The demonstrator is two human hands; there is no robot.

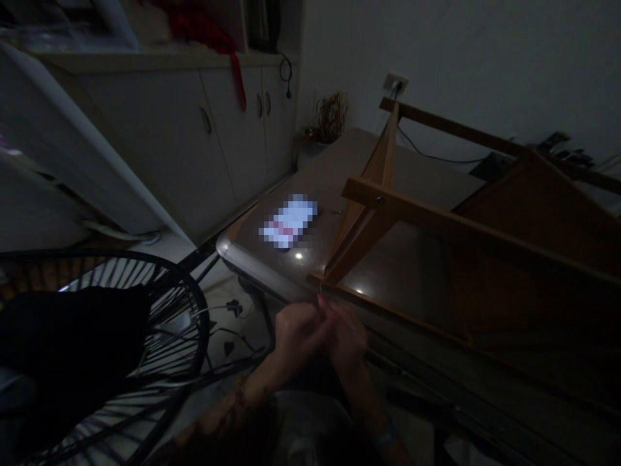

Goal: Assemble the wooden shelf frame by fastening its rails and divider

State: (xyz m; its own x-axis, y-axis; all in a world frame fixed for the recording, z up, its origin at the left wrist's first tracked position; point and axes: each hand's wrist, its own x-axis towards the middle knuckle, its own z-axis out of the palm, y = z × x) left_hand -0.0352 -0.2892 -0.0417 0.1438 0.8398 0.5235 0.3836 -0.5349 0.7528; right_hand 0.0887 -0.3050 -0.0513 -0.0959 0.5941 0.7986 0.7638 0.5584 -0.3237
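The room is dim. My left hand (297, 331) and my right hand (347, 340) are pressed together in front of me, just below the near edge of a brown table (417, 265). Both have their fingers curled in a pinch, and what they hold is too small and dark to name. They sit right by the lower end of a wooden frame (388, 207) that lies tipped over on the table. A lit phone (290, 222) rests on the table's left part, beyond my hands.
A round black wire chair (160, 323) with dark cloth over it stands at the left. White cabinets (204, 142) line the back wall. A dried plant (330, 120) sits in the corner. Cables run from a wall socket (395, 83) to devices at the far right.
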